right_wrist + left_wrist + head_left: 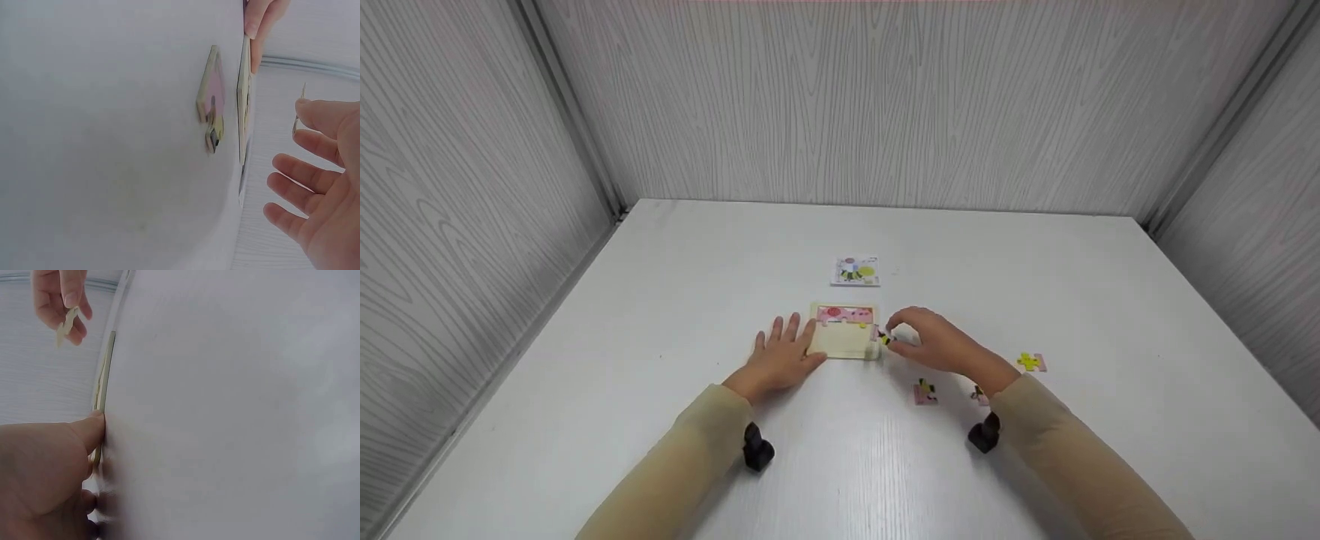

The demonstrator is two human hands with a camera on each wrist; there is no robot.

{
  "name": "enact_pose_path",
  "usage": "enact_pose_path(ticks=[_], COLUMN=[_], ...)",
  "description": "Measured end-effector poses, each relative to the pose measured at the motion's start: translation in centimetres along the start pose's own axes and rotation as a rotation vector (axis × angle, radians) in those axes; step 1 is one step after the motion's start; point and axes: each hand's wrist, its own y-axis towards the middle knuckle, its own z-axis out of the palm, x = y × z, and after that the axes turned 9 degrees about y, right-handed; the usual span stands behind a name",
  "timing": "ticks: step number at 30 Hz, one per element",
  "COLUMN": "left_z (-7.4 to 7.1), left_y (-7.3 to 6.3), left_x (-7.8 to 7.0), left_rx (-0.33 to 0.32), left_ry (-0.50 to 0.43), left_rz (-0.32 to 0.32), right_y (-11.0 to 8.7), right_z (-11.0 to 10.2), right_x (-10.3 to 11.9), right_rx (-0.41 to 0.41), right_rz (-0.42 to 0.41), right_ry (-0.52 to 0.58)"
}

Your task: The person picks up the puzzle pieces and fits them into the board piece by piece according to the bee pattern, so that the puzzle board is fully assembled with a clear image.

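A shallow puzzle tray (840,343) lies on the table in the middle of the head view, with pink puzzle pieces (844,314) fitted along its far side. My left hand (781,358) rests at the tray's left side with fingers spread, its thumb against the tray edge. Between thumb and forefinger, my right hand (934,341) pinches a puzzle piece (884,338) with black and yellow on it. This piece is raised above the table by the tray's right edge. In the right wrist view the held piece (300,112) shows edge-on, the other fingers apart from it.
Beyond the tray lies a picture card (855,272) with a bee on it. Loose on the table at the right are a pink and yellow piece (925,392), a yellow piece (1030,362) and another piece (979,395) partly covered by my right arm. Grey panels enclose the table.
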Motion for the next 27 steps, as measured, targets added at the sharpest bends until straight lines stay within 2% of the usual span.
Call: enact_pose_path(ticks=[11, 27], left_z=[0.0, 0.1], left_y=[0.1, 0.0], left_x=[0.2, 0.1], left_rx=[0.006, -0.001], left_ry=[-0.014, -0.011], left_rz=[0.019, 0.017], right_y=[2.2, 5.1], right_z=[0.9, 2.4], right_x=[1.3, 2.2], right_rx=[0.036, 0.049], right_rz=[0.061, 0.046], right_ry=[-0.044, -0.176])
